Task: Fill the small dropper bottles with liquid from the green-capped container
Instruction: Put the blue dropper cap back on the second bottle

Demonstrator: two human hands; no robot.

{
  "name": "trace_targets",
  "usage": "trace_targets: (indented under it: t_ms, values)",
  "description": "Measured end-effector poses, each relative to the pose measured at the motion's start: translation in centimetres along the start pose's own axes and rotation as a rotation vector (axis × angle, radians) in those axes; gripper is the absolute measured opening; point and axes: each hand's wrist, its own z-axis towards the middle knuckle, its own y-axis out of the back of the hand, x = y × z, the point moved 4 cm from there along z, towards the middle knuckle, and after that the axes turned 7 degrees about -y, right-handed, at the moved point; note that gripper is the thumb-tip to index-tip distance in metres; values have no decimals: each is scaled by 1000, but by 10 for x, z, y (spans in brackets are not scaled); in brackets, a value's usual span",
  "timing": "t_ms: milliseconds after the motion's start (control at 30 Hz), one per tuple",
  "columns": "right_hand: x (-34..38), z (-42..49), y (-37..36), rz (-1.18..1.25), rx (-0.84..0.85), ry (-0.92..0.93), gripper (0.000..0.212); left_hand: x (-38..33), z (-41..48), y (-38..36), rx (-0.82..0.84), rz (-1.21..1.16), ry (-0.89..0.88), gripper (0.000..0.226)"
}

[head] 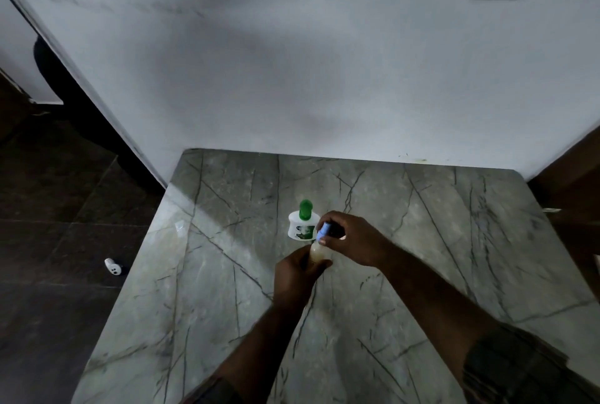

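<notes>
A small dropper bottle (316, 252) is gripped in the curled left hand (297, 268). Its blue cap (323, 230) is pinched by right hand (352, 238) fingertips. The green-capped container (302, 221) stands just beyond both hands.

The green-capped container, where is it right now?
In the head view, the green-capped container stands upright on the marble table, near its middle, just beyond the left hand and left of the right hand.

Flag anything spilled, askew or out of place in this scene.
One oddity: a small white object lies on the dark floor left of the grey marble table. No spill shows; the white green-capped container stands upright behind the small blue-capped dropper bottle held in both hands.
</notes>
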Motion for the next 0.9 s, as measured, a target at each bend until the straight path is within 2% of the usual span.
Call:
trace_targets:
  t_ms: [133,367,533,600,700,767,800,900]
  values:
    - [8,2,3,-191,102,93,22,0,1,-3,30,0,13,37]
    - [3,10,3,-558,17,12,29,0,-4,-13,46,-7,41,36]
    - [3,5,6,-394,143,76,16,3,-5,-15,59,7,33,37]
    - [6,5,6,-369,181,95,18,2,-5,-14,59,23,17,36]
    - [6,7,7,-359,196,99,21,3,-2,-15,60,38,8,35]
    - [5,8,8,-343,185,92,16,4,-1,-16,59,25,7,34]
    - [4,9,7,-357,155,76,20,3,0,-16,56,32,-5,34]
    - [-5,11,4,-598,4,-55,54,1,0,-19,56,63,-29,38]
